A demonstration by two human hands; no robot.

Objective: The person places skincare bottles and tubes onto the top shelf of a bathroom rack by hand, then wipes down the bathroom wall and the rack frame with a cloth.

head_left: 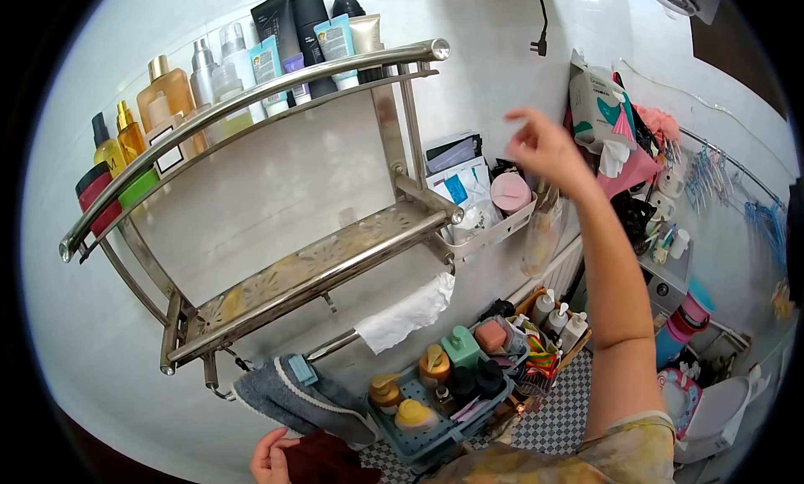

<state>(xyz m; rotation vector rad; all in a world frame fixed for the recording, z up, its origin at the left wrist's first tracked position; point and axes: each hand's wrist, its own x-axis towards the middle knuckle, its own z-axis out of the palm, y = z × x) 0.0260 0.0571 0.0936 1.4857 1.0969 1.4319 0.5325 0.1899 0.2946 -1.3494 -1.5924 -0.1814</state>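
Note:
My left hand (pixel 270 457) is at the bottom edge, closed on a dark red cloth (pixel 328 459). My right hand (pixel 544 153) is raised in front of the wall with its fingers loosely bent and apart, and nothing shows in it. Nearest to it is a white wall basket (pixel 494 235) holding a pink round container (pixel 512 193) and several packets (pixel 461 185). To its left hangs a two-tier metal shelf. Bottles and tubes crowd the upper tier (pixel 276 86), while the lower tier (pixel 310 266) shows a bare patterned surface with brownish stains.
Below the shelf hang a grey towel (pixel 293 400) and a white paper or cloth (pixel 408 312) over a rail. A blue-grey basket (pixel 410 446) of bottles stands lower down. On the right are a white package (pixel 595 107), blue hangers (pixel 762 233) and a toilet (pixel 720 404).

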